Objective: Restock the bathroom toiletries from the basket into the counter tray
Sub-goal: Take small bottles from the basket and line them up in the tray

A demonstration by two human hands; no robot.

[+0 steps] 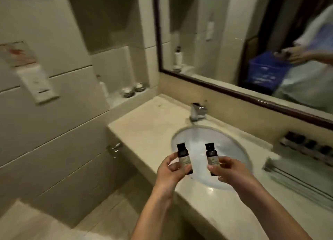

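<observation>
the left hand (171,169) pinches a small dark bottle, the left bottle (184,158), between thumb and curled fingers, gripping it low on its body so that the black cap points up. the right hand (228,169) grips a matching one, the right bottle (212,157), the same way, upright with its cap on. the two bottles are side by side but apart, and both are in the air over the near edge of the basin (225,146). each carries a pale label on its front. there is dark print along the lower edge of the label, but it is too blurred to read, so no brand can be made out.

the round white basin is sunk into a beige stone counter (144,124), with a chrome tap (197,111) behind it. to the right, against the back wall of the counter, is the tray (295,148), holding a row of dark-capped bottles. their labels cannot be made out. in front of it is a blurred, striped, flat thing that cannot be identified.

above the counter hangs a dark-framed mirror (158,32). its reflection shows a blue basket (264,72) with a hand over it. on the tiled wall to the left is a white dispenser (37,84) with a small dark mark, unreadable. a niche (115,97) beside the counter holds two small round dishes (133,91).
</observation>
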